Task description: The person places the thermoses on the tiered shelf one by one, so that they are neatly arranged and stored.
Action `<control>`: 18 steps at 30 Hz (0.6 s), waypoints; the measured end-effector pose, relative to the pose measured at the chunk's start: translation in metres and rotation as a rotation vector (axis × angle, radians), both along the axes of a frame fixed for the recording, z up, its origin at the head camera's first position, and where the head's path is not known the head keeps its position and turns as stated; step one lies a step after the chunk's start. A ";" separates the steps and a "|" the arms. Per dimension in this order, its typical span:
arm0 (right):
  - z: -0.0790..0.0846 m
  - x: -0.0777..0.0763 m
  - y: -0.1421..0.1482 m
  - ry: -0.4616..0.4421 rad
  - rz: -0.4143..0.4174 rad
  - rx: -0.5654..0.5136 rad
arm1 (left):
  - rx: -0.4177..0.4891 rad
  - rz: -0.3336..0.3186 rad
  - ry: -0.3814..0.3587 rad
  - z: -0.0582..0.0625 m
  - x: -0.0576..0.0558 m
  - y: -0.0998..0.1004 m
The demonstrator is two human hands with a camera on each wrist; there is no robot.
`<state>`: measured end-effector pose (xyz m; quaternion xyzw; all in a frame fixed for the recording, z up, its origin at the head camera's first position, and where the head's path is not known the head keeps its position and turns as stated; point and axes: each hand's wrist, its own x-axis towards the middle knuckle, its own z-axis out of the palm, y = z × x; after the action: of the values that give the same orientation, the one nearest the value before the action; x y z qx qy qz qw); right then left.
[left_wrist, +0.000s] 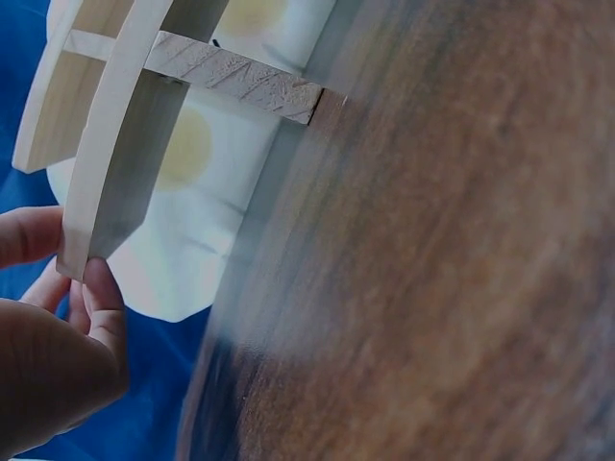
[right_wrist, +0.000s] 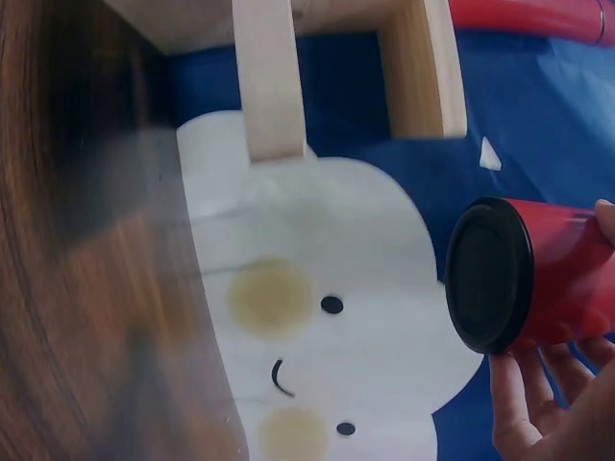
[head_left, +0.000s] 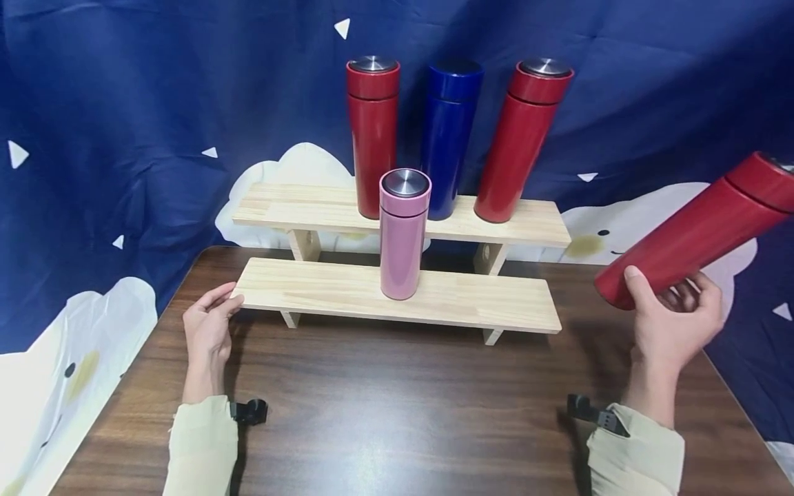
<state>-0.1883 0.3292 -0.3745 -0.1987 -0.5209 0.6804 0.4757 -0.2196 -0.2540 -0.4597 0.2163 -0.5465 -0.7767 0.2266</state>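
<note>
In the head view my left hand (head_left: 209,331) pinches the left end of the lower shelf of a two-tier wooden stand (head_left: 322,289), thumb and fingers on either side of the board's corner. My right hand (head_left: 679,317) grips a red thermos bottle (head_left: 695,234) near its base, holding it tilted in the air to the right of the stand, its lid toward the upper right. The right wrist view shows the bottle's black base (right_wrist: 490,277). On the lower shelf stands a shorter pink thermos (head_left: 403,248).
Along the upper shelf (head_left: 279,203) stand a red thermos (head_left: 374,138), a blue thermos (head_left: 453,138) and another red thermos (head_left: 524,141). Brown wooden table (head_left: 397,406) lies under the stand. Behind hangs a blue curtain (head_left: 155,103) with white cloud prints.
</note>
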 end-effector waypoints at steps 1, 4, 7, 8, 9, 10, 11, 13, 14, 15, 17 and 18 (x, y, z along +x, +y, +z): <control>0.000 -0.001 -0.003 -0.007 0.007 0.008 | -0.003 0.001 0.000 0.000 0.001 0.000; -0.001 -0.002 -0.010 -0.017 0.025 0.024 | -0.005 0.001 -0.001 -0.002 0.001 0.000; -0.001 -0.002 -0.015 -0.025 0.038 0.043 | -0.014 -0.007 -0.007 -0.004 0.000 0.002; -0.001 -0.003 -0.017 -0.025 0.045 0.047 | -0.014 -0.007 -0.006 -0.005 0.000 0.002; -0.001 -0.004 -0.019 -0.026 0.052 0.057 | -0.015 -0.006 -0.004 -0.005 0.000 0.002; -0.001 -0.005 -0.021 -0.025 0.059 0.067 | -0.013 -0.006 -0.001 -0.005 0.000 0.001; -0.001 -0.005 -0.023 -0.024 0.065 0.079 | -0.009 -0.003 0.003 -0.005 -0.001 0.001; -0.001 -0.007 -0.029 -0.044 0.075 0.112 | 0.000 0.001 0.010 -0.004 -0.001 0.000; -0.001 -0.007 -0.032 -0.057 0.078 0.130 | 0.006 0.003 0.013 -0.004 -0.001 0.000; -0.001 -0.008 -0.035 -0.069 0.081 0.145 | 0.010 0.004 0.014 -0.004 -0.001 -0.001; -0.002 -0.009 -0.042 -0.102 0.085 0.180 | 0.006 0.006 0.009 -0.003 -0.001 -0.001; -0.003 -0.010 -0.044 -0.115 0.086 0.197 | 0.003 0.006 0.005 -0.002 0.000 -0.002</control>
<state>-0.1980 0.2848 -0.3771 -0.1672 -0.6196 0.6331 0.4328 -0.2200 -0.2557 -0.4620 0.2163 -0.5440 -0.7774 0.2301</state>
